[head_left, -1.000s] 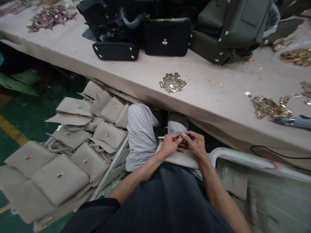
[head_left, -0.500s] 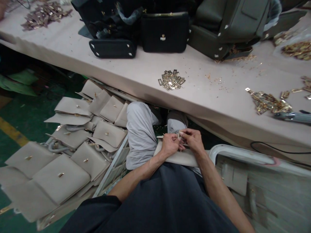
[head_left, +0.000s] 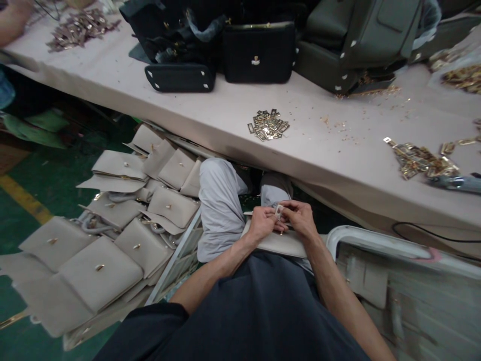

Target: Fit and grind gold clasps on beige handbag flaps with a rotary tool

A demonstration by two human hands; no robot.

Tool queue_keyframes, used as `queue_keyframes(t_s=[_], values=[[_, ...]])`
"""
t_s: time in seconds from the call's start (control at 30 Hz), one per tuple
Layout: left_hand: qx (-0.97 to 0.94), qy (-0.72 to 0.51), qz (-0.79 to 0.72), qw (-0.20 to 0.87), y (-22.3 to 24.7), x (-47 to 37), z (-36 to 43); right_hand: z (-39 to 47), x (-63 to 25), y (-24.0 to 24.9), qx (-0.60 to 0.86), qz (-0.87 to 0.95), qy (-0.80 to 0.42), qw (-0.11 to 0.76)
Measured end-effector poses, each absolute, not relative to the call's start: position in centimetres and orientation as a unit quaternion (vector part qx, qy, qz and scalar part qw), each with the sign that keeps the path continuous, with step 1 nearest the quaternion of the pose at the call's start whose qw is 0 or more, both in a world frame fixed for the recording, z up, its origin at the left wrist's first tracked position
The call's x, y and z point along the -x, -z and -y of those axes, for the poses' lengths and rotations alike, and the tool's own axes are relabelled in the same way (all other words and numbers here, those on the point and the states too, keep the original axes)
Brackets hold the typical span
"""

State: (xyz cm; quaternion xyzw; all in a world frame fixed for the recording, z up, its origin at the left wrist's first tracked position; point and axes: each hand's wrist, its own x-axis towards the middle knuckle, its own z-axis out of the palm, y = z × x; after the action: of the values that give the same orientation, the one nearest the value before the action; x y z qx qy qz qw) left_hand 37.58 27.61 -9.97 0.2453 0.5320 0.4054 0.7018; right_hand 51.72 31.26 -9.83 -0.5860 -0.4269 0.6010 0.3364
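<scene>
Across my lap lies a beige handbag (head_left: 282,244), partly hidden by my forearms and hands. Above it my left hand (head_left: 263,222) and my right hand (head_left: 298,216) meet, fingers closed on a small rectangular metal plate (head_left: 278,210) with a slot. Both thumbs and fingertips touch this plate, which covers part of the fingers. A small gold clasp post shows on the bag just below the hands. On the table ahead sits a pile of similar gold plates (head_left: 267,125).
Many beige bags (head_left: 101,273) are stacked at my left beside a metal frame. Black bags (head_left: 259,52) and a dark olive bag (head_left: 353,45) stand on the table. More gold fittings (head_left: 419,159) lie near a grey tool (head_left: 456,182). A white-railed crate (head_left: 398,245) is at my right.
The view has shifted slightly. The metal plate is turned a little between my fingers and shows more of its face. Another person's arm has come further into view at the upper left.
</scene>
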Motion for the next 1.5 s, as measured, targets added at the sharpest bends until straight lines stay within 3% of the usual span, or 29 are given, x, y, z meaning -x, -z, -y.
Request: queue_keyframes(t_s=[0.8, 1.5], values=[[-0.240, -0.394, -0.571, 0.679, 10.3, -38.3, -26.9, -31.1, -51.5, 10.1, 0.623, 0.502, -0.524, 0.292], [-0.250, -0.375, -0.577, 0.681, 10.5, -38.9, -27.0, -30.9, -52.0, 10.7, 0.604, 0.494, -0.530, 0.331]])
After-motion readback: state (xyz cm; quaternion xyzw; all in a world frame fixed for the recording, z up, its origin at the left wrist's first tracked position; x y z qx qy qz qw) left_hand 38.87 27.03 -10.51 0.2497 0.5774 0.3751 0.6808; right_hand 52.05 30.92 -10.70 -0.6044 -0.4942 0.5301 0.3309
